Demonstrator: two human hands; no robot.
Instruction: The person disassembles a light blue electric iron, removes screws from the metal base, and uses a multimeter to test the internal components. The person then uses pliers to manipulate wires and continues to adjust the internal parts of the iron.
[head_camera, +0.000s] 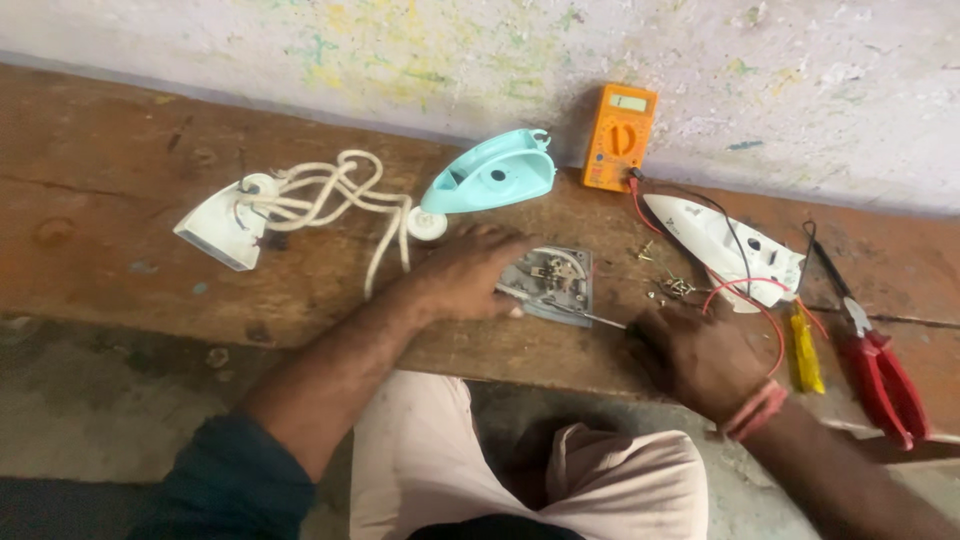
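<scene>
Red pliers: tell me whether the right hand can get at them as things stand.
Probably yes. The red pliers lie uncovered on the bench just beside the right hand; only a yellow-handled tool lies between, though the hand already holds a screwdriver.

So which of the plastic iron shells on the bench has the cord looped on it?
The white shell at far left; the cream cord coils on it. The turquoise shell and the white one by the multimeter carry no cord.

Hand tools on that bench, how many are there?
3: a thin screwdriver in the right hand, a yellow-handled tool right of it, and red pliers at the far right. Others may be hidden.
</scene>
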